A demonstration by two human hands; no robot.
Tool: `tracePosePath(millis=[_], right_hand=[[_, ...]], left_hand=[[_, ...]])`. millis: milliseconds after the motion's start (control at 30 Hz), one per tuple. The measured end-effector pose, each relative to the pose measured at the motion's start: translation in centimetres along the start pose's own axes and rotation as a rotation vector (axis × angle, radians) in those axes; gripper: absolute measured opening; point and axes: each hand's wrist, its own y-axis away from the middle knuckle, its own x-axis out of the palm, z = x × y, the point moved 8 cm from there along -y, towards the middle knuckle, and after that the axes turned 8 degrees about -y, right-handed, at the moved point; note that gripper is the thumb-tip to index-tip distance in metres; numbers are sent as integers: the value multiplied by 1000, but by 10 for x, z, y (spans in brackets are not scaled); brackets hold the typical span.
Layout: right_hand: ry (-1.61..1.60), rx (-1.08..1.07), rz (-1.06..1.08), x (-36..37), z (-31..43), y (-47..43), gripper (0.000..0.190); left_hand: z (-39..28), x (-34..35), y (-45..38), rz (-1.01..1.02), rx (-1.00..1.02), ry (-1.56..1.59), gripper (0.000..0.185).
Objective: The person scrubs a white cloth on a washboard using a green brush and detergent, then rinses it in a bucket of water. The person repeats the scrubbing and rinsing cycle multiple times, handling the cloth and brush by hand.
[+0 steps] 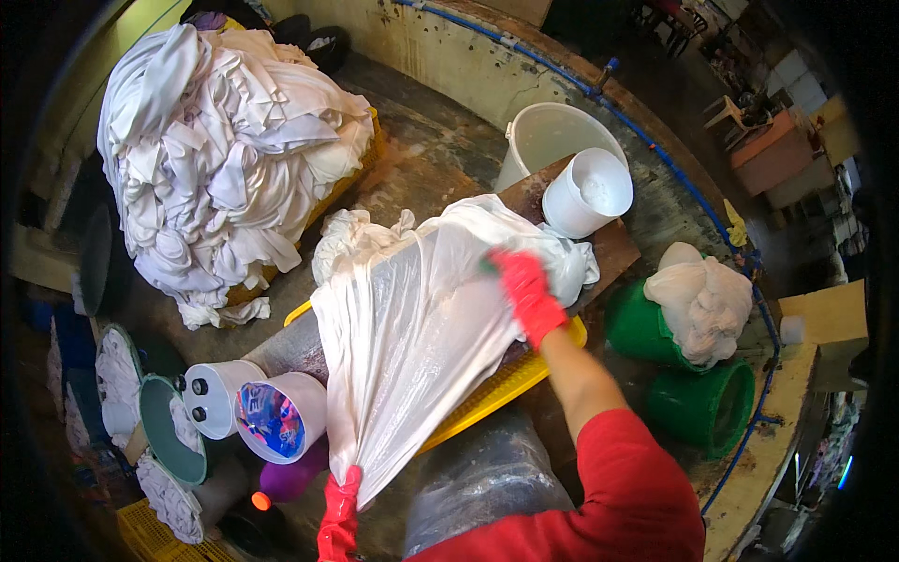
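A wet white cloth (421, 302) lies spread over a dark board (281, 344), its folds drawn together toward me. My left hand (340, 502), in a red rubber glove, grips the gathered near end of this cloth. On the far right part of the cloth, my right hand (525, 291) presses down in a matching glove. It is blurred by motion, and a small green object (488, 262) shows at its fingertips, too blurred to name exactly. Bunched cloth (362, 239) lies along the board's far side.
A white bucket (576, 193) stands on the board's right end, before a larger tub (523, 144). Left are pails holding bottles (207, 400) and a detergent packet (270, 418). White laundry (225, 154) is heaped far left. Green buckets (635, 323) stand right; a yellow basket (506, 383) sits underneath.
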Motion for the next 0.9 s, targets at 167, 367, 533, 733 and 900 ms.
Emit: tracePosePath(millis=[167,367,533,733,900], right_hand=[[463,-298,-161,43,61,38,25],[363,-290,343,184,80,125,23],[355,-123,62,-12,-4,48,26],[496,-197,-109,22,-7,65,29],[366,-432,320,207,61,87,30]], left_hand=[[-54,81,-110,255,147,688,67],[-158,138,-184,19,53,141,88],[-92,89,-101,98,15,217,70],[-12,87,-51,-100,-139,221,56],[7,41,-37,-168,-142,145,42]])
